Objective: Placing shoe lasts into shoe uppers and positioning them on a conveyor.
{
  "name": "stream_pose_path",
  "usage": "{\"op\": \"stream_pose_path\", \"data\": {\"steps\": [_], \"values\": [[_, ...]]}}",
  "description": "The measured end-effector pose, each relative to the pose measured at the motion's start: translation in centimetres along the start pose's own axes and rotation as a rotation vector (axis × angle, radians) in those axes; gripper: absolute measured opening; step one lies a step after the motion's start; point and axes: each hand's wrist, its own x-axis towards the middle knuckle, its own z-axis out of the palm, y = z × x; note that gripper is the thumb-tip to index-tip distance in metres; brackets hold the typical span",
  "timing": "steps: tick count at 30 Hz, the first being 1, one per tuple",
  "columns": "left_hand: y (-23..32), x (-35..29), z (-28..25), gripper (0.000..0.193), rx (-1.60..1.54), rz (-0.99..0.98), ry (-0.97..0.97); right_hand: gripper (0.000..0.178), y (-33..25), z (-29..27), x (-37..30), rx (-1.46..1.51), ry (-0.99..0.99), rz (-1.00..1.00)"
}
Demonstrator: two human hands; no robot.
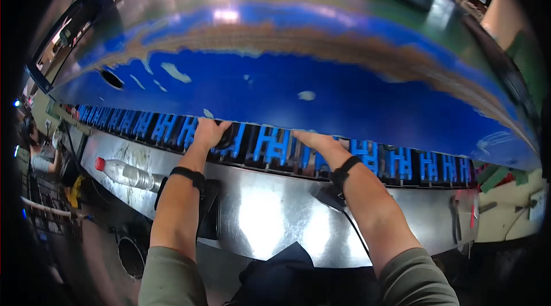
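Note:
My left hand reaches into the slot under a wide blue machine beam, its thumb apart from the hand and its fingers hidden by the beam's lower edge. To its right, my right hand reaches into the same slot, its front end pointing inward and its fingers largely hidden. Around both hands runs a long row of blue bracket-like parts on a dark backing. Whether either hand grips anything cannot be made out. The beam's paint is scraped, with a brown worn band across it.
A shiny steel ledge lies below the slot. On its left part rests a clear plastic bottle with a red cap, lying on its side. A thin cable runs down near my right wrist. Far left, another person is at work.

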Motion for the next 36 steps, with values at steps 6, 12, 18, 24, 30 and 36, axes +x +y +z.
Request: {"op": "stream_pose_path", "data": {"steps": [6, 12, 18, 24, 30, 36], "values": [[24.0, -19.5, -10.5, 0.052, -0.132, 0.967, 0.031, 0.075, 0.0, -10.1, -20.9, 1.379, 0.025, 0.29], [42.7, -21.9, -26.3, 0.042, -0.172, 1.299, 0.628, 0.071, 0.9, -8.4, -46.1, 1.378, 0.39, 0.412], [41.7, -19.2, -30.5, 0.023, 0.279, 0.964, 0.492, 0.071, -0.5, -5.1, -51.1, 0.05, 0.577, 0.242], [39.1, -41.2, -27.4, 0.01, 0.102, 1.292, 0.449, 0.05, -6.0, -15.0, -50.8, -0.324, 0.739, -0.135], [26.0, -63.4, -12.4, 0.03, -0.096, 1.199, -0.066, 0.04, -15.2, -20.2, -53.4, 0.038, 0.778, -0.403], [19.4, -62.7, -4.3, 0.022, -0.469, 0.808, -0.427, 0.037, -10.6, -7.9, -55.7, 0.882, 0.306, 0.049]]}}
